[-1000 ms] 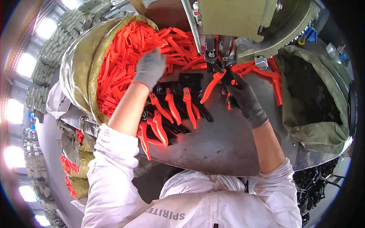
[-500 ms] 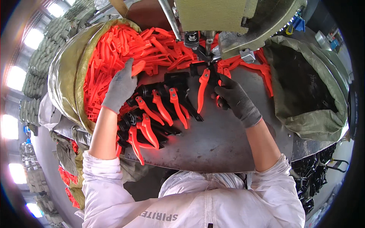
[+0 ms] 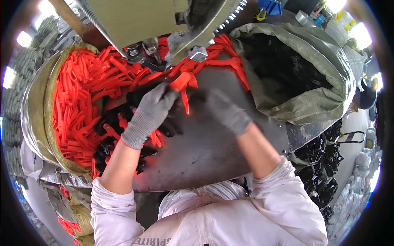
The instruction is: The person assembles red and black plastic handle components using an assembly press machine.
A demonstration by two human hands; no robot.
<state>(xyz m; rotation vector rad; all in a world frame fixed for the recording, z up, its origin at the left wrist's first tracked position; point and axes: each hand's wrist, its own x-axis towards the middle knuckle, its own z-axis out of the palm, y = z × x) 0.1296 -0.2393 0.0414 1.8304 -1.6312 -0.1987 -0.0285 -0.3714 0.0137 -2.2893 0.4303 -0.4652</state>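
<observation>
So the red handle (image 3: 180, 81) is up near the middle of the bench, just in front of the machine's tooling (image 3: 152, 54), with the left hand (image 3: 150, 110) on it. Looks like the fingertips and thumb are pinched on its near end, probably so the rest sticks out free. A second red arm (image 3: 185, 100) hangs below it, and I can't tell if that's the same piece or another one. The right hand (image 3: 227, 111) is just to the right, above the bench (image 3: 205, 156), and it's pure motion blur: no idea whether those fingers are apart or closed on something. Both hands are in gray gloves, I'd guess for grip and for the edges. Under and beside the left forearm there's a bunch of black-and-red tools (image 3: 111, 130), partly hidden, lying side by side, maybe to keep them from tangling. Past that, the yellow sack (image 3: 48, 112) lies with its mouth toward the bench, red pieces (image 3: 78, 92) spilling out, presumably so they're an easy grab. Over on the right, the green sack (image 3: 262, 104) gapes open with dark stuff inside, also within reach.
</observation>
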